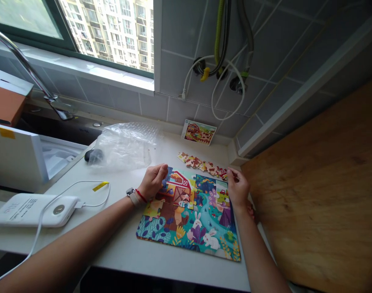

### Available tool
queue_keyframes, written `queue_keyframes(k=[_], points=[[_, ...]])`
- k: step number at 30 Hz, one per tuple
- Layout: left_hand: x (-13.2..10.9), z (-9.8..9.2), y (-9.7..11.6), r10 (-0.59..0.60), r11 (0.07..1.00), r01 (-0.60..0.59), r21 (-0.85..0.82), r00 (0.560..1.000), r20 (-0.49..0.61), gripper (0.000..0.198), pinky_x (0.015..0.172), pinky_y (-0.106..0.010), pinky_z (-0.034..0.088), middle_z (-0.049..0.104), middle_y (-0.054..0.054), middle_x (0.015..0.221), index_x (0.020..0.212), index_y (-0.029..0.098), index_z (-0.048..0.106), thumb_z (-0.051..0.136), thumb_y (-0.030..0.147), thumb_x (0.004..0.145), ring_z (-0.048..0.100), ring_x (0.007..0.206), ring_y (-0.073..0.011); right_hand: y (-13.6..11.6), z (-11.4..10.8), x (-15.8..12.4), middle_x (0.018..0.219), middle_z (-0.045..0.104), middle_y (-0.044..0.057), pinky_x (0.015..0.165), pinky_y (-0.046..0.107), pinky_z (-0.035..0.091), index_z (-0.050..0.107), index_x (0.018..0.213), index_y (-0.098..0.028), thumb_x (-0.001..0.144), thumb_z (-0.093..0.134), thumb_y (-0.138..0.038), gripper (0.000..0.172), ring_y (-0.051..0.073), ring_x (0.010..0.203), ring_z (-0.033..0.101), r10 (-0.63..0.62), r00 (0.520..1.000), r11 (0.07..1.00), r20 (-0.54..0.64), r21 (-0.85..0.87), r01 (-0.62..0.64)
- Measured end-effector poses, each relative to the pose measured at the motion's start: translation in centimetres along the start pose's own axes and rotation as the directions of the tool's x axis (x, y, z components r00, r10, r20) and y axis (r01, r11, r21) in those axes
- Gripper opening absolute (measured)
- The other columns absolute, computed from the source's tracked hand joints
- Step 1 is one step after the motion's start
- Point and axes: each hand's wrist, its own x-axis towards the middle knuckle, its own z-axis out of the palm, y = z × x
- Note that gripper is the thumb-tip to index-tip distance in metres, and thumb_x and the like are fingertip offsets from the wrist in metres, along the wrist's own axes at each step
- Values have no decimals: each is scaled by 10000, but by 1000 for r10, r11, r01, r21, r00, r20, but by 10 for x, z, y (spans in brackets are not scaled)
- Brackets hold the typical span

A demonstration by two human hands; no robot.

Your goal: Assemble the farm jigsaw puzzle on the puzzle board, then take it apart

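Assembling a jigsaw puzzle is the work in hand. The puzzle is lying flat on the counter directly in front of the person, between a wooden board on the right and a white power bank with its cable on the left. The lower rows appear joined, and the step in hand looks to be filling the upper edge.

Left hand: it is curling over the upper left corner of the puzzle, with its fingertips resting on the edge pieces. It cannot be told whether it is gripping a piece or only pressing.

Right hand: it is pinching a loose piece between thumb and fingers, just beside the puzzle's upper right corner.

A row of spare pieces is lying just beyond the upper edge. A reference card is leaning against the tiled wall behind the row, and a crumpled plastic bag is lying to the left.

Judgement: seating the pinched piece is calling for three things:
- matching its print to the card
- turning it until its tabs line up with the open slot
- lowering it flat while the left hand is steadying the joined section against sliding
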Motion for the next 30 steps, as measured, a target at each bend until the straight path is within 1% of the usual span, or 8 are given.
queue_keyframes(k=[4, 7, 9, 12, 18, 21, 25, 30], points=[[1, -1, 1, 23, 999, -23, 31, 1000, -18, 532, 513, -268, 315, 484, 16, 544, 672, 208, 591, 489, 573, 1047, 398, 489, -129, 9, 8, -5, 1230, 735, 190, 1172, 599, 396, 781, 1106, -176, 855, 668, -499, 425, 394, 1273, 597, -80, 987, 983, 140, -151, 101], [1, -1, 0, -2, 1000, 2, 29, 1000, -2, 474, 496, -255, 317, 493, 29, 531, 756, 204, 662, 522, 563, 1033, 404, 470, -125, 18, 17, -6, 1374, 696, 190, 1234, 653, 303, 742, 1265, -164, 874, 644, -495, 521, 424, 1471, 439, -93, 964, 958, 249, -242, 155], [0, -1, 0, -15, 1000, 15, 16, 1000, 15, 464, 488, -250, 320, 498, 31, 529, 760, 202, 683, 550, 566, 1016, 408, 469, -123, 24, 21, -6, 1398, 694, 178, 1220, 678, 313, 713, 1330, -172, 902, 616, -498, 547, 430, 1499, 411, -89, 944, 937, 316, -294, 187], [-1, 0, 2, -38, 999, 39, -20, 999, 23, 453, 474, -247, 317, 499, 30, 523, 748, 203, 698, 588, 570, 990, 405, 467, -123, 29, 24, -2, 1356, 721, 174, 1180, 657, 380, 719, 1326, -181, 918, 598, -491, 527, 422, 1425, 503, -97, 929, 928, 357, -305, 214], [-2, 0, 3, -56, 997, 58, -51, 998, 30, 506, 470, -261, 323, 484, 26, 496, 749, 196, 721, 549, 601, 999, 409, 423, -120, 32, 23, 4, 1122, 785, 169, 1022, 532, 520, 745, 1279, -166, 926, 627, -495, 497, 352, 1077, 691, -124, 927, 933, 353, -276, 229], [-3, -1, -2, -55, 997, 56, -56, 998, 35, 538, 474, -265, 323, 486, 25, 487, 772, 196, 729, 522, 630, 1015, 418, 420, -126, 30, 23, 4, 1062, 797, 152, 989, 509, 523, 751, 1264, -172, 938, 628, -499, 478, 333, 1001, 703, -122, 936, 940, 331, -265, 216], [-3, -1, -5, -41, 998, 43, -49, 999, 31, 624, 477, -269, 319, 494, 17, 489, 791, 194, 726, 455, 703, 1030, 424, 429, -130, 24, 25, 1, 1114, 786, 180, 1006, 529, 492, 765, 1229, -163, 923, 641, -582, 534, 362, 1051, 676, -106, 948, 946, 301, -263, 189], [-3, 0, 2, -44, 998, 45, -46, 999, 26, 772, 478, -289, 296, 495, -5, 478, 759, 187, 727, 374, 835, 987, 401, 432, -136, 18, 25, 0, 977, 772, 153, 962, 525, 484, 783, 1139, -170, 931, 642, -576, 477, 354, 959, 655, -65, 962, 962, 264, -241, 131]])
